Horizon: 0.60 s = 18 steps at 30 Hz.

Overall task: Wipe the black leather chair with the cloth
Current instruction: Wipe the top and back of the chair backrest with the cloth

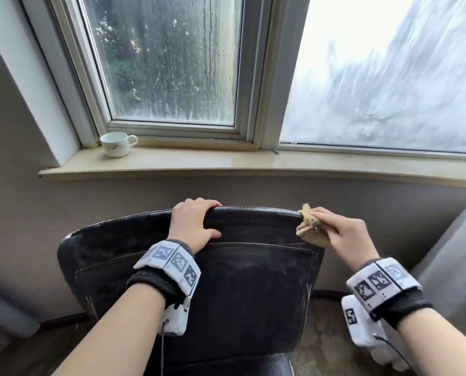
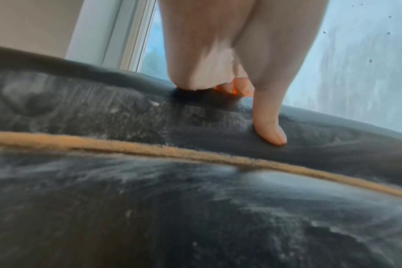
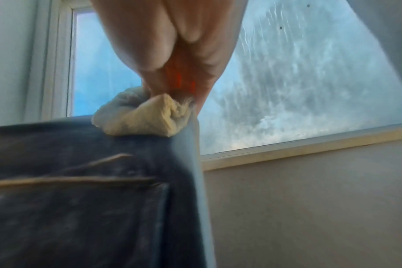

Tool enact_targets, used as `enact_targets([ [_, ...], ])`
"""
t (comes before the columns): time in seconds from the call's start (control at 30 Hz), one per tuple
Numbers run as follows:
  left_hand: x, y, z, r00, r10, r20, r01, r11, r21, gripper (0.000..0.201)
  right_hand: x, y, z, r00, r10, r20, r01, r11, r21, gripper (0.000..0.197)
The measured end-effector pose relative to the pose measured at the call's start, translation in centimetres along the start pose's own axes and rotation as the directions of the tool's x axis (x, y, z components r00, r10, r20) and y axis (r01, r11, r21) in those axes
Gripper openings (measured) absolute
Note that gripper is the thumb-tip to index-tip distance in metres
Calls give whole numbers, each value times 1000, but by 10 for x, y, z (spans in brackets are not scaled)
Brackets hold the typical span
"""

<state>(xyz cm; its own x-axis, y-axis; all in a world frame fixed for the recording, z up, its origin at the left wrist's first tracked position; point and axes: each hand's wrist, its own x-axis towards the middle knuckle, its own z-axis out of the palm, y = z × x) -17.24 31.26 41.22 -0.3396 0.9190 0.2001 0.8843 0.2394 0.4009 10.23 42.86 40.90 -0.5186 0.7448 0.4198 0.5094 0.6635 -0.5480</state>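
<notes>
A dusty black leather chair (image 1: pixel 242 289) stands with its back toward me, below the window. My left hand (image 1: pixel 192 222) grips the top edge of the backrest (image 2: pixel 126 116), fingers curled over the far side and thumb (image 2: pixel 270 125) pressed on the near face. My right hand (image 1: pixel 340 234) holds a bunched tan cloth (image 1: pixel 309 226) against the backrest's top right corner. In the right wrist view the cloth (image 3: pixel 140 116) sits on that corner of the chair (image 3: pixel 80 190). White dust streaks cover the leather.
A white cup (image 1: pixel 117 144) stands on the stone windowsill (image 1: pixel 226 161) at the left. Grimy window panes (image 1: pixel 169 58) rise behind it. A grey curtain (image 1: pixel 454 267) hangs at the right, and the wall is close behind the chair.
</notes>
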Motion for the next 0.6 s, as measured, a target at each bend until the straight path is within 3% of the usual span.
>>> enact_targets([
  [0.07, 1, 0, 1, 1000, -21, -12, 21, 1000, 4, 56, 1, 8, -16, 998, 63, 12, -62, 994, -90, 25],
  [0.13, 2, 2, 2, 999, -41, -21, 41, 999, 5, 55, 7, 5, -21, 995, 83, -46, -86, 994, -74, 26],
  [0.3, 2, 0, 2, 998, -46, -36, 46, 999, 9, 57, 14, -26, 31, 997, -66, -27, 67, 996, 55, 34],
  [0.43, -1, -2, 2, 998, -34, -45, 35, 999, 20, 57, -4, 0, 34, 983, -105, -152, 103, 994, -20, 43],
  [0.5, -1, -2, 3, 998, -36, -53, 37, 999, 16, 57, -11, 13, 24, 983, -78, -164, 68, 995, -68, 44],
  [0.6, -1, -4, 3, 997, -49, -60, 50, 999, 6, 56, -20, 32, 4, 989, 90, -121, -104, 988, -114, 36],
])
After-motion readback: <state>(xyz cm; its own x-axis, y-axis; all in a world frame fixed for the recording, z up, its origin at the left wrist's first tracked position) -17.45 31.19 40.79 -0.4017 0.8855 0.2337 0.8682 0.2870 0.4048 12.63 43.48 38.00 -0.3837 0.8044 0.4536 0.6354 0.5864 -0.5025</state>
